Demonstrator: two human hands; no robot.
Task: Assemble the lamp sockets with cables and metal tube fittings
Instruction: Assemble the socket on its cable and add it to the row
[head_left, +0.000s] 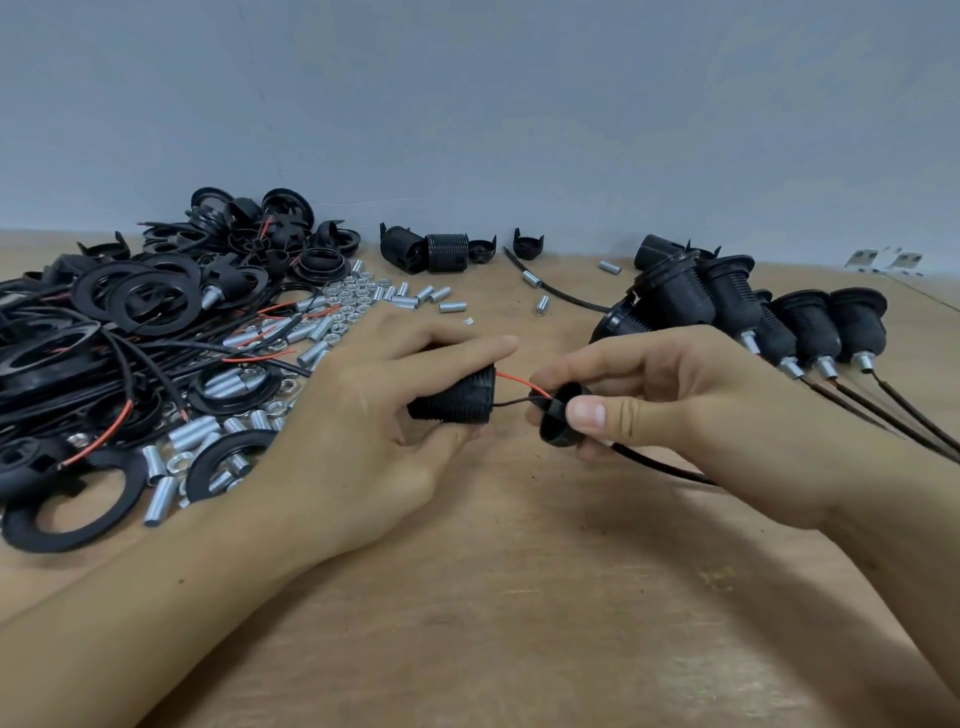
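**Socket and cap, a wire's length apart**

I've got my left hand (358, 415) curled round the threaded socket body (457, 402), just above the wooden table (519, 597). My right hand (691, 400) pinches the black cap (563, 415) beside it, and a red wire (522, 383) and a black wire bridge the gap between them. The cable (660, 470) trails out under my right palm.

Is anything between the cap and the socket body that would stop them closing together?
Only the red wire and black wire span the gap between cap and socket body; nothing else visible intervenes.
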